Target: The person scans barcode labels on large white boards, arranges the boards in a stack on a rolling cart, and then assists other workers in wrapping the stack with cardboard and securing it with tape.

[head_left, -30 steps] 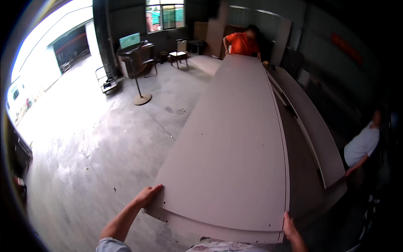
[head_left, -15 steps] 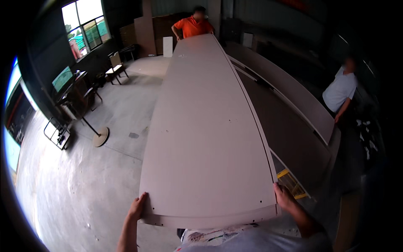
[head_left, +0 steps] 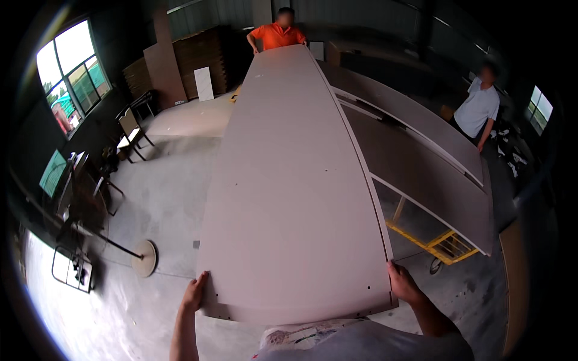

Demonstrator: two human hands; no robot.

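A long, pale pinkish-grey furniture panel (head_left: 289,192) stretches away from my body, its flat face up, with small drilled holes near its close end. On its left edge, near the close corner, my left hand (head_left: 194,291) is clasped with the thumb on top. My right hand (head_left: 403,281) grips the opposite edge, beside a dark groove running along that side. The undersides of both hands' grips are hidden by the panel. At the far end a person in an orange shirt (head_left: 279,37) holds the panel's corners with both hands.
Right of the panel, large boards (head_left: 415,162) lie on a yellow-framed trolley (head_left: 433,246). Beyond them stands a person in a white shirt (head_left: 478,108). Leftward are a round-based stand (head_left: 144,259), a chair (head_left: 129,135) and a wheeled cart (head_left: 72,271). A brown board (head_left: 513,283) stands at far right.
The surroundings have shifted in view while the panel stays between my hands and the other person. More of the yellow trolley shows beside the panel. Both my hands keep their grip.
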